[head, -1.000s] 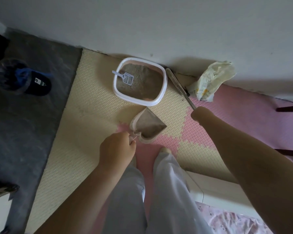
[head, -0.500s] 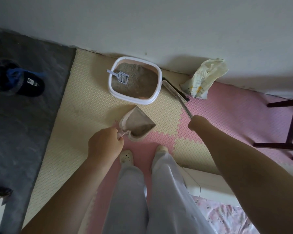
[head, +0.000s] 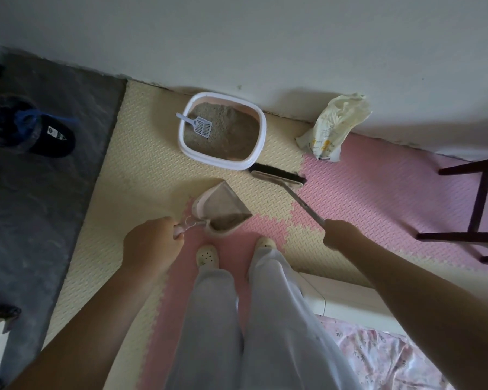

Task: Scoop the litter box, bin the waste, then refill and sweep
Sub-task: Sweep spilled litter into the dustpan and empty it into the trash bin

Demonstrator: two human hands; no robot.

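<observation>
The litter box (head: 222,130) sits by the far wall, filled with litter, the scoop (head: 197,125) resting inside, so scooping and refilling look done and sweeping is under way. The left hand (head: 152,243) has its fingers clenched round the dustpan (head: 219,211) handle; swept litter lies in the pan, its mouth facing far-right. The right hand (head: 341,234) grips the broom (head: 279,178), whose handle runs near-right to far-left, bristles just beside the box. Emptying the pan seems left.

Dark cap with blue trim and a white label (head: 50,136), left edge, on grey carpet (head: 40,215). Dark wooden chair frame (head: 479,209), right edge. Pink floral fabric (head: 389,358), lower right. White wall (head: 265,38), top.
</observation>
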